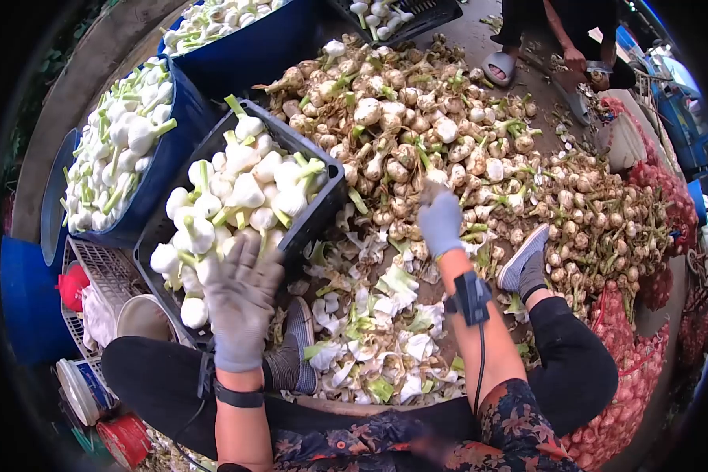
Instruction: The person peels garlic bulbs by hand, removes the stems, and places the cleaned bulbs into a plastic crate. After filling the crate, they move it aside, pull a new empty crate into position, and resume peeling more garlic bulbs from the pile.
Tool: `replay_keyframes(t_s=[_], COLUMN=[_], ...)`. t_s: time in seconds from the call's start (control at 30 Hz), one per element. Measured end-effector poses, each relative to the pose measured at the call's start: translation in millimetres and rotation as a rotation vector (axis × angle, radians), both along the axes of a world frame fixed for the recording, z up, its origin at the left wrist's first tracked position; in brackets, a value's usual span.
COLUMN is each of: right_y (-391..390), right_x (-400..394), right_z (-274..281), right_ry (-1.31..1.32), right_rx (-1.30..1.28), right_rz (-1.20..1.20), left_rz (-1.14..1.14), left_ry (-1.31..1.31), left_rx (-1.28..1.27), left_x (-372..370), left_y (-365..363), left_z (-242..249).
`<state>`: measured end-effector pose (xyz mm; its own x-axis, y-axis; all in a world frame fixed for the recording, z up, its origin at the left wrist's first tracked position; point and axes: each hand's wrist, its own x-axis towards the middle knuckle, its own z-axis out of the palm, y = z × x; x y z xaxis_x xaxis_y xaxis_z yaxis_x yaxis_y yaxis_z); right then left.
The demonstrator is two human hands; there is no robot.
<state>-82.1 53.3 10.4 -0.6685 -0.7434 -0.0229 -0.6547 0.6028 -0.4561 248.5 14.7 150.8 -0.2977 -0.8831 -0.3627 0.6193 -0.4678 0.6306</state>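
My left hand point(244, 303), in a soiled whitish glove, is open with its fingers spread over the near edge of a dark plastic crate point(334, 197). The crate is heaped with clean white garlic bulbs point(245, 191) with short green stems. My right hand point(442, 224), also gloved, reaches into a big heap of unpeeled, brownish garlic point(397, 161). Its dirty fingertips are closed at a garlic bulb point(436, 176) with a green stem; they are slightly blurred. Between my feet lie peeled garlic skins point(389, 326).
Blue tubs point(189, 102) of clean garlic stand behind and left of the crate. Red mesh sacks point(621, 377) of garlic lie at the right. Another person's hand point(574, 59) and sandalled foot point(499, 69) show at the far side. A white bucket point(145, 318) stands at left.
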Motion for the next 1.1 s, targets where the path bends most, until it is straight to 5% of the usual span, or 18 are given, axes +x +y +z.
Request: replay_keyframes(t_s=[0.07,0.13,0.27,0.37,0.43,0.47,0.5,0.53,0.6,0.63,0.73,1.1], right_y=[-25,-41,-44,-17,18,34,49,67,97,108,134,154], right_x=[-25,-38,-34,-17,7,26,44,71,102,111,129,149], right_z=[1,-28,3,12,39,60,62,91,99,111,123,154], right_ry=[0.131,0.297,0.158,0.225,-0.136,-0.476,-1.088,-1.277,-1.436,-1.399,-1.291,-1.282], right_rx=[-0.066,0.246,0.586,0.454,-0.052,-0.188,-0.351,-0.355,-0.326,-0.247,-0.136,-0.252], right_rz=[-0.006,-0.015,0.096,0.093,-0.01,0.017,-0.081,-0.109,-0.036,0.008,0.101,0.089], left_rz=[-0.18,-0.184,-0.24,-0.337,-0.342,-0.388,-0.368,-0.346,-0.51,-0.611,-0.747,-0.718], left_ry=[-0.196,-0.213,-0.327,-0.47,-0.545,-0.82,-0.885,-0.947,-0.77,-0.509,-0.424,-0.09], left_rx=[-0.216,-0.069,0.014,-0.071,-0.354,-0.597,-0.78,-0.967,-1.007,-0.648,-0.528,-0.236], left_x=[-10,-18,-25,-28,-34,-39,-47,-54,-53,-53,-39,-27], left_y=[11,12,14,23,34,39,44,48,53,60,74,91], left_z=[-16,-28,-42,-50,-75,-65,-55,-39,-49,-45,-23,-15])
